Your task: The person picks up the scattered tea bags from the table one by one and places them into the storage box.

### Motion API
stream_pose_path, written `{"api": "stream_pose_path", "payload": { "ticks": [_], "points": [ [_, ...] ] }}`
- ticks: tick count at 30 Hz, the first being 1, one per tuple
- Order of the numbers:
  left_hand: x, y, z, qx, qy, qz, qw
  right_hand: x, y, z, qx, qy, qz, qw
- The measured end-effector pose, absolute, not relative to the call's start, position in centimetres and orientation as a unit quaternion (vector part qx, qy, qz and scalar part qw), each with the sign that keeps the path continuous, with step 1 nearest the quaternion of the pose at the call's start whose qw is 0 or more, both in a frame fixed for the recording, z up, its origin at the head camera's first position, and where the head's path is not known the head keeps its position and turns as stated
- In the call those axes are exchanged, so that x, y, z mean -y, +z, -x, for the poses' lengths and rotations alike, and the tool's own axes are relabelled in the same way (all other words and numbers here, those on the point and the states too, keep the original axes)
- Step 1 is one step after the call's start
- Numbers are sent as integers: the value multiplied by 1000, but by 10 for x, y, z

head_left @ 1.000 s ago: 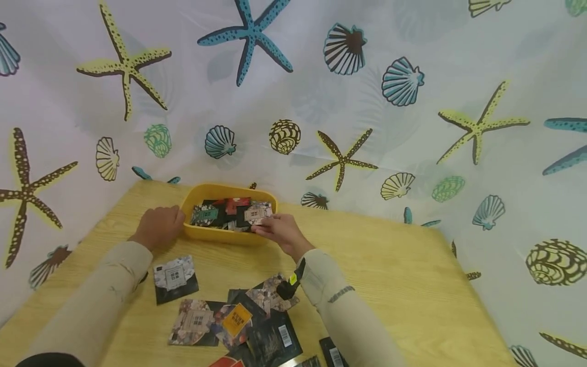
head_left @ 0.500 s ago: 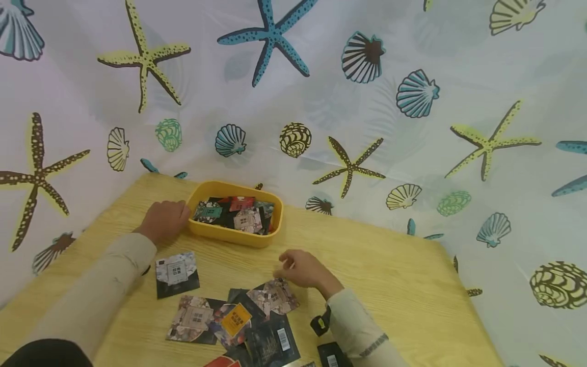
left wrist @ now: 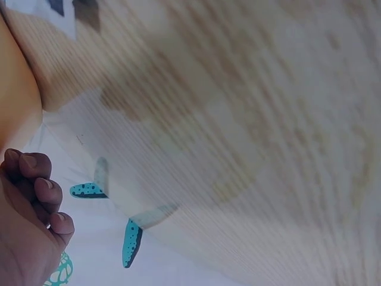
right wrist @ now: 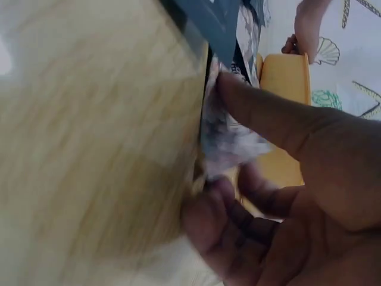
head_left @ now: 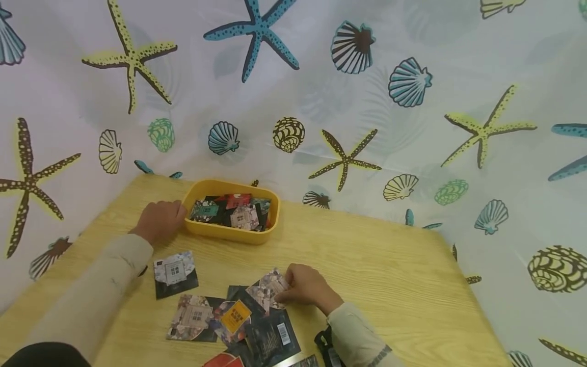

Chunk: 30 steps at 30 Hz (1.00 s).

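Note:
My left hand (head_left: pixel 160 220), fingers curled, holds the left end of a yellow plastic bin (head_left: pixel 224 233); its thumb and index finger are hidden in the left wrist view. Several square printed sachets (head_left: pixel 243 218) fill the bin. Lower down on the table, my right hand (head_left: pixel 309 286) pinches a pinkish floral sachet (head_left: pixel 274 285) at its right edge. In the right wrist view the thumb (right wrist: pixel 262 107) lies over this sachet and the fingers curl at its edge. Beneath and beside it lie an orange-labelled sachet (head_left: pixel 235 317) and a dark one with a barcode (head_left: pixel 270 339).
Apart from the pile lies a grey-and-black sachet (head_left: pixel 176 273), left of centre. Another pinkish sachet (head_left: pixel 194 317) and a red one (head_left: pixel 223 361) lie near the front. A starfish-and-shell curtain (head_left: pixel 367 127) hangs around the wooden table (head_left: pixel 390 275).
My right hand has let go of a floral sachet in the bin, come back toward the pile, and taken hold of another floral sachet. The left hand has stayed at the bin.

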State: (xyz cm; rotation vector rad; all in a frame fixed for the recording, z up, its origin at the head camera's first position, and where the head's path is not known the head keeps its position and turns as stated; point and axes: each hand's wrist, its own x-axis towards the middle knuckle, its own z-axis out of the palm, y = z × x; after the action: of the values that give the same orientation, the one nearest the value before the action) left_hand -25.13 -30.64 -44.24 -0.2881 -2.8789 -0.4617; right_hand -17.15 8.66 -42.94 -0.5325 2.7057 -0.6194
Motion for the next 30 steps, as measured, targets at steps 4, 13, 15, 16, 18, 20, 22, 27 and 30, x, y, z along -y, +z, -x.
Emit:
{"api": "stream_pose_path", "payload": {
  "ticks": [4, 13, 15, 16, 18, 20, 22, 27, 30],
  "points": [
    [307, -441, 248, 977, -149, 99, 114, -89, -429, 180, -940, -238, 205, 132],
    [307, -440, 251, 978, -145, 104, 107, -63, -381, 221, -902, -350, 248, 56],
    [307, -444, 251, 978, -147, 104, 106, -54, -377, 235, -893, -380, 237, 42],
    [307, -445, 251, 978, -150, 102, 105, -50, -375, 241, -889, -395, 228, 40],
    [307, -449, 250, 978, -151, 103, 99, -41, -376, 252, -881, -423, 203, 51],
    [307, -452, 250, 979, -151, 104, 92, -35, -380, 261, -871, -453, 178, 72],
    [306, -454, 250, 979, -150, 105, 89, -30, -383, 266, -866, -467, 159, 81],
    [308, -452, 254, 980, -139, 99, 104, -19, -389, 269, -902, -402, 155, 5],
    [310, -448, 256, 981, -135, 95, 103, -11, -391, 267, -935, -293, 193, -45]
  ]
}}
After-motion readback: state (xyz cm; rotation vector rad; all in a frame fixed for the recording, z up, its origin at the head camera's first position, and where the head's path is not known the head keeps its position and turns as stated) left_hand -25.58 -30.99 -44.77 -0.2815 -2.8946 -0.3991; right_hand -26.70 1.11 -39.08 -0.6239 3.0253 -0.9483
